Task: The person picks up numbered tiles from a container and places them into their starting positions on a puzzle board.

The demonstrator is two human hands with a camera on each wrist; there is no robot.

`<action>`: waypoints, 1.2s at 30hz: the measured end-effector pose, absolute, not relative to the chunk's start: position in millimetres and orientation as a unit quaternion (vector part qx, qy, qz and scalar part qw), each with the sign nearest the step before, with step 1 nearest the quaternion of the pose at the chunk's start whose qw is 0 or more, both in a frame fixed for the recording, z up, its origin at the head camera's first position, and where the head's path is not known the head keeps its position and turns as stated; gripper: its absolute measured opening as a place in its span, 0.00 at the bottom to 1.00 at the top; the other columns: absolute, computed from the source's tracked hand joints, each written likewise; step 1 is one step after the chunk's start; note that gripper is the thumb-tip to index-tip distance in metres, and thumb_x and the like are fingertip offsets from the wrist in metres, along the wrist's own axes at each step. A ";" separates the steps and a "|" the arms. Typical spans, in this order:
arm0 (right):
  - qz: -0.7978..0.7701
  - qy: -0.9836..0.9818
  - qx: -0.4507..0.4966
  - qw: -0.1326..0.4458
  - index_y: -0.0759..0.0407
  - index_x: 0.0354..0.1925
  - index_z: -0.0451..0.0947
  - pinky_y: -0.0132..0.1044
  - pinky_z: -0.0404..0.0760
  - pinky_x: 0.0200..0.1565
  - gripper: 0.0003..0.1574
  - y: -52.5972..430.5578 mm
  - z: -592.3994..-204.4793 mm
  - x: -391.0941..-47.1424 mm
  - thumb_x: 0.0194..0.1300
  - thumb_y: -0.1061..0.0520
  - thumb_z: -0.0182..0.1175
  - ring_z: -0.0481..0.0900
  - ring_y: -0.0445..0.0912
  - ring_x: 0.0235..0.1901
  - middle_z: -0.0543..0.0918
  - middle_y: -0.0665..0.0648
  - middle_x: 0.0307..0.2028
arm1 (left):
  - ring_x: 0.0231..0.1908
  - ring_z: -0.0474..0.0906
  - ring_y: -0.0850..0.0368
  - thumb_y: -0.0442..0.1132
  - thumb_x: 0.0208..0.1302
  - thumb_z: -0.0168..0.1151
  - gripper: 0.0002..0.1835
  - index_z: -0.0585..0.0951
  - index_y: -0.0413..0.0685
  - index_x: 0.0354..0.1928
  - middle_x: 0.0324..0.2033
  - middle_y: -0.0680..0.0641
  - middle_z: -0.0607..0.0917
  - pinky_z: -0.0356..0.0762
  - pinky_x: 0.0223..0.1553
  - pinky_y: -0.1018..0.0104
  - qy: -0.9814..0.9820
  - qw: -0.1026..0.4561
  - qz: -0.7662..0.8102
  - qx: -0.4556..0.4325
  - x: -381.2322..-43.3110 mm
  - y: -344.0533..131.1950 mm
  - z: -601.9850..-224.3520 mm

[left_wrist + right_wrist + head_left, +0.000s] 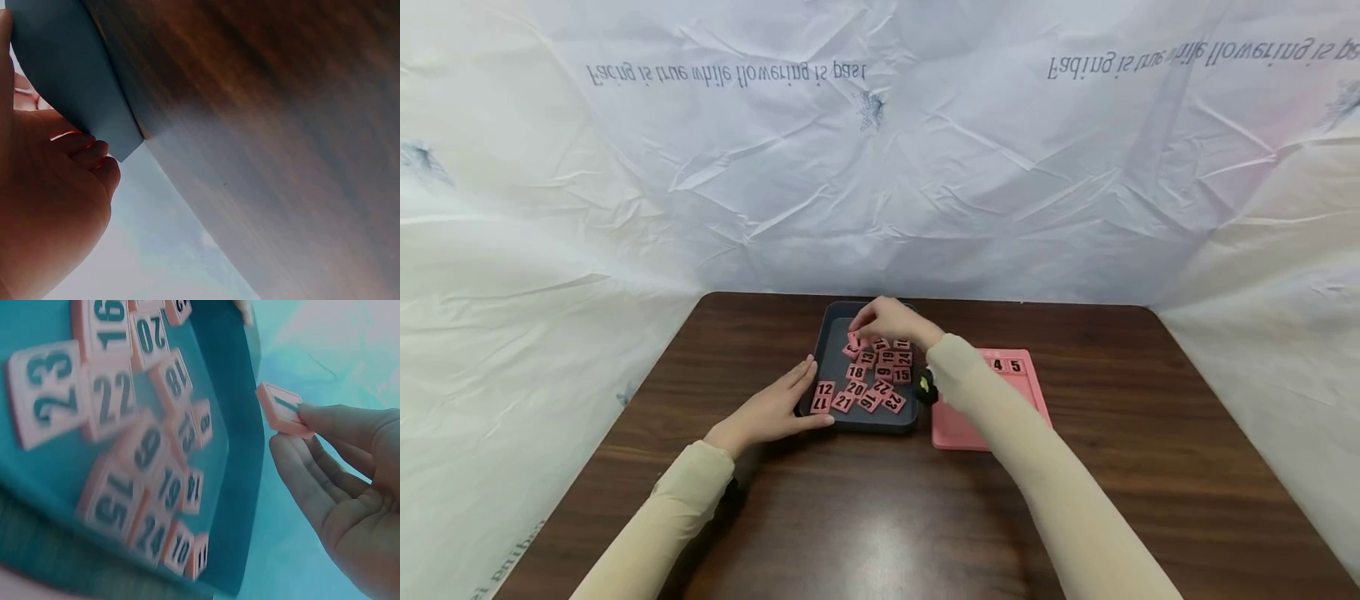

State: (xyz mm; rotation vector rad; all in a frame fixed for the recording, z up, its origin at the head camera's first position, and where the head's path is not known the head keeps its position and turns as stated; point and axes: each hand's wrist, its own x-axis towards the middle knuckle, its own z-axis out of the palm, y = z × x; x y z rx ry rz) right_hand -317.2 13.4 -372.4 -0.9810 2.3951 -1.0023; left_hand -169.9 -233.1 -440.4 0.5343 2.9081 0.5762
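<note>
A dark blue-grey tray (831,346) holds several pink number tiles (856,389), among them 12, 17, 20 and 23. My right hand (891,319) is over the tray's far part and pinches a pink number tile (281,411) between thumb and fingers. The fingertips cover part of that tile's figure. At the tray's near left corner is my left hand (775,408), its fingers along the left side and its thumb by the front edge. In the left wrist view its fingertips rest against the tray's outer wall (75,75).
Right of the dark tray lies a pink tray (958,429), partly hidden by my right forearm. Tiles 4 (997,365) and 5 (1016,366) sit along its far edge. Both trays stand on a brown wooden table (880,508), with white printed sheeting (880,192) around it.
</note>
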 end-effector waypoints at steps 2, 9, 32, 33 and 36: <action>-0.370 0.845 -0.340 0.184 0.63 0.56 0.83 0.61 0.79 0.48 0.17 26.1 -369.5 -319.0 0.75 0.58 0.58 0.84 0.63 0.44 0.87 0.61 0.39 | 0.77 0.47 0.45 0.78 0.58 0.56 0.62 0.47 0.45 0.81 0.80 0.43 0.44 0.56 0.71 0.43 0.964 0.062 0.190 0.178 -170.3 -234.1 -440.6; -0.403 0.838 -0.318 0.184 0.65 0.57 0.82 0.57 0.79 0.54 0.18 74.4 -371.2 -323.7 0.75 0.59 0.57 0.83 0.61 0.47 0.87 0.62 0.42 | 0.77 0.47 0.44 0.79 0.57 0.56 0.63 0.47 0.43 0.80 0.80 0.42 0.45 0.57 0.71 0.43 0.963 0.058 0.192 0.180 -170.3 -234.1 -440.4; -0.334 0.895 -0.240 0.171 0.63 0.54 0.85 0.47 0.79 0.49 0.16 189.9 -405.5 -294.5 0.73 0.58 0.60 0.83 0.50 0.46 0.87 0.61 0.49 | 0.77 0.46 0.43 0.79 0.56 0.56 0.64 0.47 0.44 0.81 0.80 0.42 0.44 0.57 0.71 0.42 0.964 0.065 0.191 0.173 -172.4 -229.9 -439.8; -0.335 0.895 -0.238 0.171 0.63 0.53 0.85 0.47 0.79 0.50 0.16 190.8 -407.7 -293.6 0.72 0.59 0.60 0.83 0.50 0.47 0.86 0.61 0.49 | 0.77 0.46 0.43 0.79 0.56 0.56 0.64 0.47 0.44 0.81 0.80 0.42 0.44 0.57 0.71 0.42 0.964 0.066 0.191 0.174 -172.6 -229.8 -439.7; -0.340 0.894 -0.235 0.172 0.65 0.52 0.85 0.48 0.80 0.50 0.15 192.1 -414.7 -291.1 0.72 0.59 0.61 0.84 0.50 0.45 0.87 0.62 0.49 | 0.77 0.46 0.43 0.80 0.56 0.56 0.64 0.47 0.44 0.81 0.80 0.42 0.44 0.57 0.71 0.42 0.964 0.068 0.191 0.175 -173.1 -229.2 -440.2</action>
